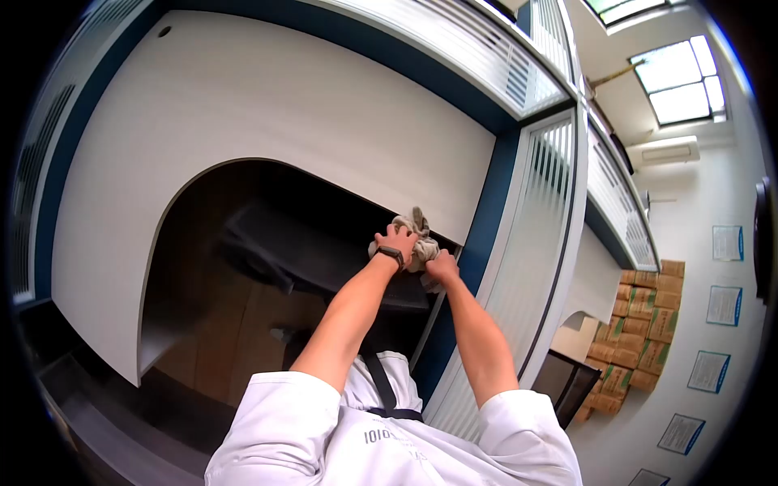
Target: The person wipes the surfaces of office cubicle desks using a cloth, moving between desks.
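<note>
Fingers of left hand point(395, 243) and right hand point(442, 267) are clenched on a crumpled cloth point(418, 220).
It is held at the desk surface's point(324, 105) front edge, near the right corner; loose folds are best gathered evenly.

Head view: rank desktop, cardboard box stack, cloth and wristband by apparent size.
1. Desktop
2. Cardboard box stack, though farther from the camera
3. Cloth, partly hidden by the hands
4. Wristband

Apparent size only.
</note>
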Available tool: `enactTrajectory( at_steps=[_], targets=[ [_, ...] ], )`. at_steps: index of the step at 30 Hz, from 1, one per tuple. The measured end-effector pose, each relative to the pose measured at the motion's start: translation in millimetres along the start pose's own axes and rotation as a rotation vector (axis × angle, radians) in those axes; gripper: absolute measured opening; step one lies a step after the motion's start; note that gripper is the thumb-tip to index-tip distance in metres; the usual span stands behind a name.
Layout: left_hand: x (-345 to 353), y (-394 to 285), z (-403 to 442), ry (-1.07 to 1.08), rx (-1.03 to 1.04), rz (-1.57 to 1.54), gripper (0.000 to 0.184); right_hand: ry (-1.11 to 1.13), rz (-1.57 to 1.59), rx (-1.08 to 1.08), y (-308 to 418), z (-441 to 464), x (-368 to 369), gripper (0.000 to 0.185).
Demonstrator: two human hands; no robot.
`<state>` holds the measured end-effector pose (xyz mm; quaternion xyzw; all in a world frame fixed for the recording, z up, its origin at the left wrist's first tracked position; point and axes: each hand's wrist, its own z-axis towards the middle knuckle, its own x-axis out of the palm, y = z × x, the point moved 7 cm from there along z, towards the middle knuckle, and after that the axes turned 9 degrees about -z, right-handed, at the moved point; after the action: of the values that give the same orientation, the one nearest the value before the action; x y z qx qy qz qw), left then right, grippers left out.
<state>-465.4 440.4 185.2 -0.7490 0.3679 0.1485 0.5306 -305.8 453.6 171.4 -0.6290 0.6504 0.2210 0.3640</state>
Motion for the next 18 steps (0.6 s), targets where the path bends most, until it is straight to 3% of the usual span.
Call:
enactTrajectory(
  at_steps=[1,3,5,7,9,11,12,13,15,16,17,18],
  targets=[
    [-9,9,-27,-0.024,-0.027,-0.024,0.054,-0.191,0.046,-0.038,21,-46,-21,0.049],
    [-67,8,-87,-0.268,0.045,-0.034,0.051,-0.468,0.092,-0.184,58,-94,-43,0.043],
    [-128,7,-150,-0.51,0.114,-0.059,0.05,-0.681,0.245,-0.508,98,-122,-72,0.037],
    [-181,19,-214,-0.775,0.154,-0.185,0.047,-0.916,0.44,-0.785,150,-210,-116,0.035],
    [-219,27,-292,-1.089,0.287,-0.356,0.042,-0.928,0.661,-0.996,193,-272,-131,0.035],
    [-233,40,-370,-1.339,0.403,-0.408,0.04,-0.511,1.03,-1.201,236,-320,-121,0.038],
    [-243,44,-421,-1.438,0.442,-0.422,0.04,-0.321,1.005,-1.337,259,-364,-109,0.045],
    [-248,55,-469,-1.484,0.405,-0.405,0.04,-0.279,0.983,-1.38,278,-409,-89,0.045],
    [-254,77,-536,-1.578,0.475,-0.469,0.039,0.256,1.2,-1.488,309,-472,-31,0.056],
    [-251,98,-558,-1.563,0.466,-0.631,0.038,0.434,1.099,-1.676,321,-513,-10,0.065],
    [-242,115,-579,-1.599,0.432,-0.626,0.038,0.603,1.163,-1.635,332,-529,14,0.067],
    [-232,136,-597,-1.618,0.389,-0.724,0.038,0.626,1.129,-1.673,342,-542,35,0.069]
  ],
)
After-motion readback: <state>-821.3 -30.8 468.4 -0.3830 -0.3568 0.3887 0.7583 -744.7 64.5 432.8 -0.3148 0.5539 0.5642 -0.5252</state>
